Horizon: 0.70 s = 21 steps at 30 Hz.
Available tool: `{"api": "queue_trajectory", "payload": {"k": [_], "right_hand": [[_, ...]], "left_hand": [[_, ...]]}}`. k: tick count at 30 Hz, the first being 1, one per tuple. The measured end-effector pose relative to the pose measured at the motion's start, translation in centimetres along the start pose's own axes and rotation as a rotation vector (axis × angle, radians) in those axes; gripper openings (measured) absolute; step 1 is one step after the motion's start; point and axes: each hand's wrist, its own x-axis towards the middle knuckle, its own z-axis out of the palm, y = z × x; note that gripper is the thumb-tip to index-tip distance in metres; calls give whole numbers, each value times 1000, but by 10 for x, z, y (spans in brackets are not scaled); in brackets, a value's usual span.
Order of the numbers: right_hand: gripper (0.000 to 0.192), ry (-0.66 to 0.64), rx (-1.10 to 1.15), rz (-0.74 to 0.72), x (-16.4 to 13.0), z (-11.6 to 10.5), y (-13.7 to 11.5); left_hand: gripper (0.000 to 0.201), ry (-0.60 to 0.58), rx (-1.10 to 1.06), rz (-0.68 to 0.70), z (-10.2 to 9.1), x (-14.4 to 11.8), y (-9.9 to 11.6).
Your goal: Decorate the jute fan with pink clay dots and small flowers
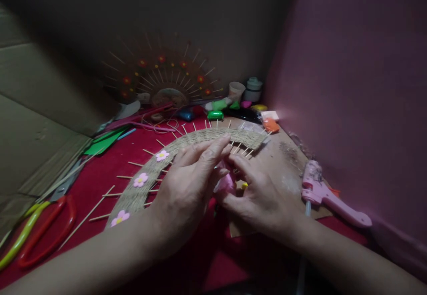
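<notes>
Both my hands meet in front of the woven arch. My right hand (pixel 258 197) has its thumb and fingers closed round a small packet of pink clay (pixel 227 183) that looks wrapped in thin plastic. From the other side, my left hand (pixel 190 181) bends over it, its fingertips at the packet's top; the back of that hand hides part of the grip. Behind them curves the woven arch (pixel 196 137), with thin sticks poking out along both edges. Pink flowers (pixel 140 180) with yellow centres sit on its left part.
At right, a pink glue gun (pixel 320 193) lies by a cardboard sheet (pixel 280 170). Scissors (pixel 50 228) with red and yellow handles lie at left, near green sheets (pixel 106 141). Coloured clay packs (pixel 215 115), a cup (pixel 236 91) and a flowered stick fan (pixel 163 70) stand behind.
</notes>
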Motion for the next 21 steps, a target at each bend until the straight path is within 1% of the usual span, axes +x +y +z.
{"api": "queue_trajectory", "payload": {"k": [2, 4, 8, 12, 16, 21], "right_hand": [[38, -2, 11, -6, 0, -1, 0], [38, -8, 25, -9, 0, 0, 1], [39, -2, 47, -13, -1, 1, 4], [33, -9, 46, 13, -1, 2, 4], [28, -7, 43, 24, 0, 2, 3], [40, 9, 36, 51, 0, 2, 1]], "left_hand": [[51, -26, -85, -47, 1, -1, -1], [50, -44, -158, -103, 2, -1, -2], [48, -36, -297, -211, 3, -4, -3], [49, -51, -410, -328, 4, -4, -4], [48, -32, -468, -348, 2, -1, -1], [38, -41, -457, -396, -4, 5, 3]]}}
